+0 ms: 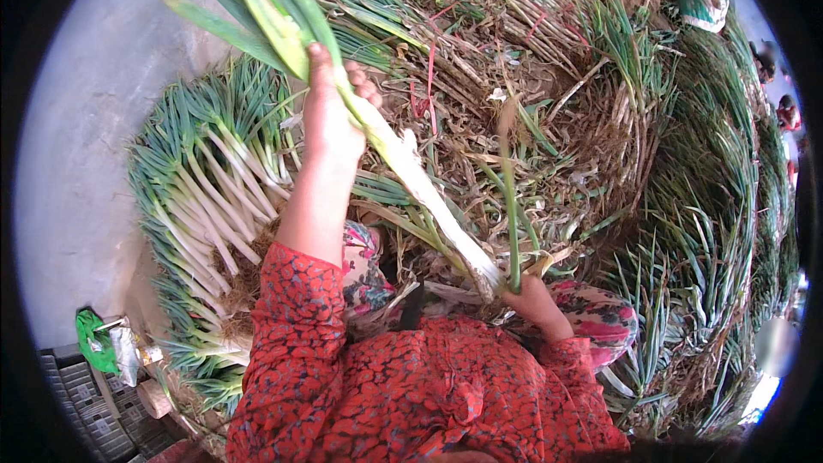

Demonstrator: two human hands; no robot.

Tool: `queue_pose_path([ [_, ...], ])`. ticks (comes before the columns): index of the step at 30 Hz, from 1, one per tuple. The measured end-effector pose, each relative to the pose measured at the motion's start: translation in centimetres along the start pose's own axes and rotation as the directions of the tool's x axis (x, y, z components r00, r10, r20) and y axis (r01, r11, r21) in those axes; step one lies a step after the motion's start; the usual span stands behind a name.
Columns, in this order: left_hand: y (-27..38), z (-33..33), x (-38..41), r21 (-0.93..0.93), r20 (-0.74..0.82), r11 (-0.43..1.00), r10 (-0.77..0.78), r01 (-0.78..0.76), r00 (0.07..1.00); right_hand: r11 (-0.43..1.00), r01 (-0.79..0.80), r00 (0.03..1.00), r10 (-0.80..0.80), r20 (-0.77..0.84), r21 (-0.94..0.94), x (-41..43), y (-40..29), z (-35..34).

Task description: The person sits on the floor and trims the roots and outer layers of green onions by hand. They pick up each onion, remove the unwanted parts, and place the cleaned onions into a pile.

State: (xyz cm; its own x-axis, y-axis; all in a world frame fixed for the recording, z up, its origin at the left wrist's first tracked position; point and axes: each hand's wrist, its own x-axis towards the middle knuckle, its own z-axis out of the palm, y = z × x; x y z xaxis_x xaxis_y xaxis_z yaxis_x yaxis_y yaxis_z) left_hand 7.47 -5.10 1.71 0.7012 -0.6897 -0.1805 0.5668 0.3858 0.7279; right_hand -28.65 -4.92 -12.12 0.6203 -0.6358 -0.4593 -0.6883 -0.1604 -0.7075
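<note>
My left hand is closed around the upper stalk of a large green onion, where the green leaves begin. The white shaft slants down to the right across my lap. My right hand is by its root end, closed on a green outer leaf that stands up from the fist. Whether the right fingers also touch the shaft cannot be told. Peeled green onions with white shafts lie fanned out to my left, roots inward.
Dry leaf scraps cover the ground ahead. Bundles of unpeeled green onions with red ties lie beyond them. A long heap of green onions runs along the right. Dark crates and a green bag are at lower left. Other people are at far right.
</note>
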Motion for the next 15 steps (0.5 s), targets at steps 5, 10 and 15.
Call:
queue_pose_path([
  [5,1.8,-0.8,1.1,0.007,0.112,0.999,0.049,-0.050,0.992,0.884,-0.221,0.966,0.139,-0.220,-0.412,-4.5,5.2,-1.6],
  [10,2.9,-1.8,0.2,-0.066,0.218,0.998,0.021,-0.006,0.976,0.925,0.186,0.893,-0.300,-0.335,-0.331,-1.6,-3.3,-3.4],
  [15,0.3,-1.1,0.3,-0.344,0.657,0.878,-0.028,0.333,0.753,0.692,0.439,0.865,-0.499,-0.060,0.573,2.6,-11.9,-0.7],
])
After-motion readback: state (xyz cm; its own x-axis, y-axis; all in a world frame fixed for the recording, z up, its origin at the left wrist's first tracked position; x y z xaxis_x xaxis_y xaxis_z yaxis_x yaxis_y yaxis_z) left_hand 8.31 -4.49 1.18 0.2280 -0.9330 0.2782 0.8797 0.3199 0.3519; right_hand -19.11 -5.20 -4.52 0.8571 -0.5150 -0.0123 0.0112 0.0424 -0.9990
